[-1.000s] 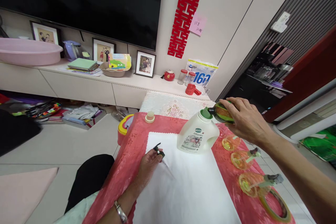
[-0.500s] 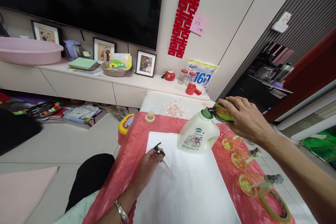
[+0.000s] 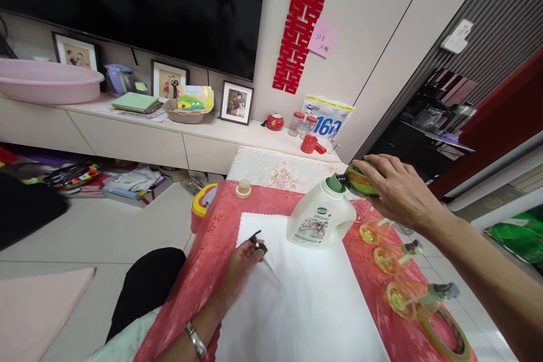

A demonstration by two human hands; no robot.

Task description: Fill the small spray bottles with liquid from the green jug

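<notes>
My right hand (image 3: pixel 392 184) grips a dark bottle with a green and yellow label (image 3: pixel 360 179), tipped so its neck rests at the green spout of a large white detergent jug (image 3: pixel 316 218). The jug stands upright on a white mat (image 3: pixel 292 317), its mouth uncapped. Between the fingers of my left hand (image 3: pixel 242 263) is a black pump head (image 3: pixel 258 243), its thin clear tube pointing down to the right over the mat. A pale round cap (image 3: pixel 243 188) sits on the red tablecloth (image 3: pixel 203 254) at the back left. Whether liquid flows is hidden.
Several clear bottles with yellow liquid, such as a spray bottle (image 3: pixel 403 297), line the table's right side near a roll of tape (image 3: pixel 447 334). Behind stands a low cabinet (image 3: pixel 207 144) with jars and a plastic bag (image 3: pixel 326 116). A yellow-rimmed bin (image 3: pixel 197 212) is left of the table.
Almost nothing differs. My right hand keeps the bottle tipped at the jug's mouth, and my left hand keeps the pump head; the view has shifted very slightly.
</notes>
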